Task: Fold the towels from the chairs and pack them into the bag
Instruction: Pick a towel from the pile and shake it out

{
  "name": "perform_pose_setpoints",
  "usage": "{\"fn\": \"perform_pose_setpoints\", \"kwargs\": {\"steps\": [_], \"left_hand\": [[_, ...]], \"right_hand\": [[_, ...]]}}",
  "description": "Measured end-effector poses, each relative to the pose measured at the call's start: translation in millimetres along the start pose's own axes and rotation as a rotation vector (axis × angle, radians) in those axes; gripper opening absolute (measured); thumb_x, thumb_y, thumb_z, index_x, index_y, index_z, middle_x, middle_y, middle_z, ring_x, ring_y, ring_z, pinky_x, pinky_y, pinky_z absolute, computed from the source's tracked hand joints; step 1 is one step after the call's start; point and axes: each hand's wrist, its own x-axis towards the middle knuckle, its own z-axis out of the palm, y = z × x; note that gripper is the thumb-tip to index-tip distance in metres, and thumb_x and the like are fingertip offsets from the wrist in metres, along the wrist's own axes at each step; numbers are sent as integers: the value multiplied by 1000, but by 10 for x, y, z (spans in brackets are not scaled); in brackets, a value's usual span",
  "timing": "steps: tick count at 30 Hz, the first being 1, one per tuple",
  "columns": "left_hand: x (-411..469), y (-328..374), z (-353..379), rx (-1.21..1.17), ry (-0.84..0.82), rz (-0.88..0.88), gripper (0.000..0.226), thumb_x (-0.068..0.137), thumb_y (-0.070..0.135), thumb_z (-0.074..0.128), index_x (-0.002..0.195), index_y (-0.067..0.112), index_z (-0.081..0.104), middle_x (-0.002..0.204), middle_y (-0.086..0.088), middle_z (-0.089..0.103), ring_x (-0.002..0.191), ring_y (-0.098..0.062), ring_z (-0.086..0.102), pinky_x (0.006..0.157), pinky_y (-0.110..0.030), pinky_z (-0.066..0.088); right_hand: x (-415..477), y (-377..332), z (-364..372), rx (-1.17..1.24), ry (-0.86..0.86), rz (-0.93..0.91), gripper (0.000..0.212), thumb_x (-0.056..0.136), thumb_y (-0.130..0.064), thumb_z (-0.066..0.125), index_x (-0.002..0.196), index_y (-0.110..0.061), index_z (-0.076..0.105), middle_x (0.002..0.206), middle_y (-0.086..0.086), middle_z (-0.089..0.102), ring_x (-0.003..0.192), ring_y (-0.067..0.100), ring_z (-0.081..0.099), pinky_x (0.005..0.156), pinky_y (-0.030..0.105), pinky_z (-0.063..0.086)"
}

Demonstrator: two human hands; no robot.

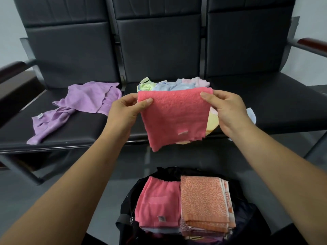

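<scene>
- The left hand (pixel 126 110) pinches the upper left corner of a folded coral-pink towel (pixel 174 117), thumb on the near face and fingers curled behind it.
- The right hand (pixel 225 110) pinches the upper right corner the same way, thumb lying along the top edge.
- The towel hangs in mid-frame between the two hands, held up over the front edge of the middle seat; a small pale label shows near its lower edge.
- Behind the held towel, on the middle seat, sits a heap of unfolded towels (pixel 177 84) in pale yellow, light blue and light pink, partly hidden.
- A crumpled lilac towel (pixel 79 105) lies spread on the seat at left of the frame.
- The black padded chairs (pixel 256 55) stand in a row across the upper half of the frame, with dark wooden armrests at both edges.
- At the bottom centre an open black bag (pixel 127 206) holds stacks of folded towels: a folded pink towel (pixel 158 204) on the left stack and an orange patterned towel (pixel 203 202) on the right stack, touching side by side.
</scene>
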Motion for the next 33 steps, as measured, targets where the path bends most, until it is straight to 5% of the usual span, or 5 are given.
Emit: {"fn": "perform_pose_setpoints", "kwargs": {"steps": [8, 14, 23, 29, 33], "left_hand": [[-28, -93, -134, -2, -62, 57, 26, 98, 18, 65, 124, 23, 66, 110, -2, 75, 103, -15, 69, 85, -29, 56], [-105, -380, -365, 159, -173, -151, 40, 99, 24, 63, 134, 41, 56, 101, 2, 76, 91, -17, 74, 67, -35, 60], [-525, -1314, -739, 447, -288, -448, 47, 98, 20, 64, 137, 44, 51, 114, -9, 73, 90, -22, 72, 72, -42, 59], [-782, -1860, -757, 680, -388, -565, 55, 97, 25, 65, 146, 36, 44, 124, -8, 66, 82, -14, 68, 56, -24, 56], [-816, -2035, -720, 923, -386, -617, 65, 95, 34, 65, 152, 18, 37, 130, -16, 62, 107, -29, 66, 84, -32, 55]], "right_hand": [[-102, 145, 173, -40, -64, -111, 29, 96, -16, 69, 125, -15, 65, 114, 8, 73, 107, 20, 71, 89, 36, 60], [-247, 549, 270, -12, -186, 120, 55, 93, -6, 70, 142, -28, 55, 112, 9, 74, 100, 20, 74, 83, 34, 61], [-817, 1732, 449, -122, -73, 539, 61, 89, 9, 62, 137, -29, 55, 105, 7, 71, 92, 26, 71, 84, 44, 61], [-1073, 2442, 407, -294, -42, 743, 49, 83, 5, 68, 122, -24, 60, 106, 3, 70, 96, 27, 68, 87, 48, 59], [-965, 2732, 250, -590, -41, 738, 18, 74, -18, 69, 88, -25, 60, 88, 2, 71, 86, 34, 71, 74, 47, 60]]}}
